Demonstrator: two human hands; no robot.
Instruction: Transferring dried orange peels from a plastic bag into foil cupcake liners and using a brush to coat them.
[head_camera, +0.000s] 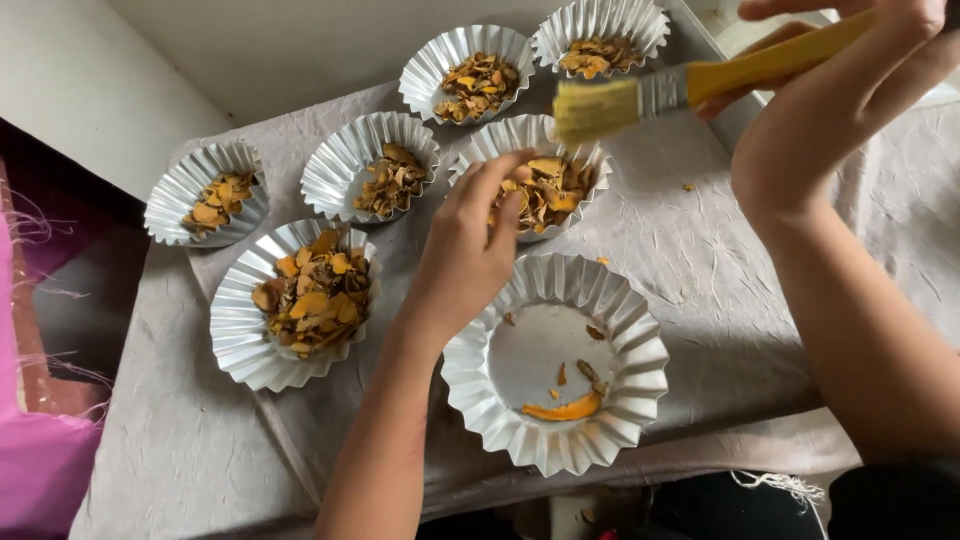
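Left hand (470, 245) pinches dried orange slices (548, 192) over a foil cup (590, 160). Right hand (835, 95) grips a yellow brush (690, 88), fingers closed.

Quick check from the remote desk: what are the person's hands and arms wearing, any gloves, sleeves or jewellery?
Nothing is worn on either. The left hand and right hand are bare, with no gloves, rings or bracelets visible. Both forearms are uncovered to the frame edge, with no sleeve or watch visible. Fingernails look short and unpainted.
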